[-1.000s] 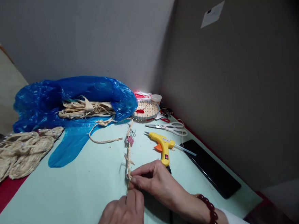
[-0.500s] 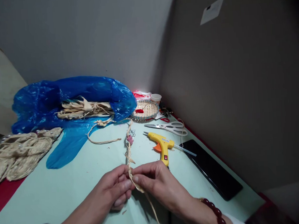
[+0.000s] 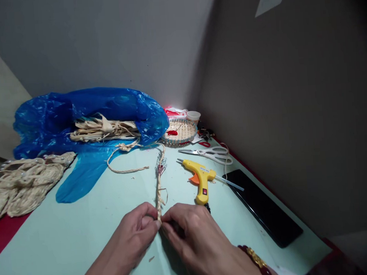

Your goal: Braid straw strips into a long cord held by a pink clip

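A pale braided straw cord (image 3: 158,193) runs toward me down the middle of the table. Near its far part a binder clip (image 3: 160,168) grips it. My left hand (image 3: 136,231) pinches the cord's near end between thumb and forefinger. Close against it on the right, my right hand (image 3: 193,233) has thumb and fingertips pressed together at the same spot, on a strand of the straw mostly hidden beneath the hand. A short loose wisp sticks out to the right of the braid. On my right wrist is a dark red bead bracelet.
To the right lie a yellow glue gun (image 3: 201,176), white-handled scissors (image 3: 211,153) and a black phone-like slab (image 3: 264,207). A blue plastic bag (image 3: 105,101) with a straw bundle (image 3: 107,128), a woven basket (image 3: 186,133) and a cup (image 3: 193,116) stand behind. Woven straw pieces (image 3: 29,186) lie left.
My right hand has turned over, palm more downward, and moved slightly lower. The wide straw strand that showed between my hands is now mostly hidden. The view has shifted a little.
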Tool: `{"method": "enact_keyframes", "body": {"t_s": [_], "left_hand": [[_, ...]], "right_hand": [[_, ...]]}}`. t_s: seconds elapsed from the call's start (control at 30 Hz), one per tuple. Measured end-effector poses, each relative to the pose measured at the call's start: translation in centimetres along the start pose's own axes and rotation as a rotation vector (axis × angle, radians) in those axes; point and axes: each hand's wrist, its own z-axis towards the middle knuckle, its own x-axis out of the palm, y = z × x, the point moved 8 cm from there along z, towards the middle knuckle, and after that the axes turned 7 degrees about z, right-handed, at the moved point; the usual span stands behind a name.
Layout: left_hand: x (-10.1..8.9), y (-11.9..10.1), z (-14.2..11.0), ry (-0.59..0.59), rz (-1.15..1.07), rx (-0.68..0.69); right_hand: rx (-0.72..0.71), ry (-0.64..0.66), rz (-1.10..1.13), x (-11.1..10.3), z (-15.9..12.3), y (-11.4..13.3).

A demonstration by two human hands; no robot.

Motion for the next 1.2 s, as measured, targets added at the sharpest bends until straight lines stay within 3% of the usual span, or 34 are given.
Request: {"method": "enact_keyframes", "body": {"t_s": [0.17,0.4,0.6,0.77,0.9,1.03,1.1,1.2], "left_hand": [[0.0,0.0,-0.1,-0.013,0.011,-0.03],[0.3,0.0,0.1,0.029,-0.084,0.016],[-0.2,-0.5,-0.4,-0.044,0.081,-0.006],[-0.2,-1.1,-0.6,-0.077,0.242,0.022],[0.1,-0.5,-0.3,-0.036,0.194,0.016],[0.4,0.2,-0.2,0.03,0.01,-0.047],[0.4,0.6,-0.4,0.031,-0.08,-0.093],[0.0,0.2,-0.7,-0.012,-0.061,-0.036]], "right_hand": [[0.014,0.041,-0.048,0.4,0.0,0.2],[-0.072,0.054,-0.101,0.2,-0.2,0.7],[-0.085,-0.054,-0.109,-1.0,0.0,0.8],[-0.153,-0.099,-0.079,-0.6,-0.2,1.3],[-0.296,-0.122,-0.093,0.2,-0.7,1.9],[-0.593,-0.184,-0.333,1.1,-1.8,3.7],[-0.668,-0.148,-0.443,2.0,-2.1,4.0],[-0.739,-0.138,-0.542,2.6,-2.4,4.2]]}}
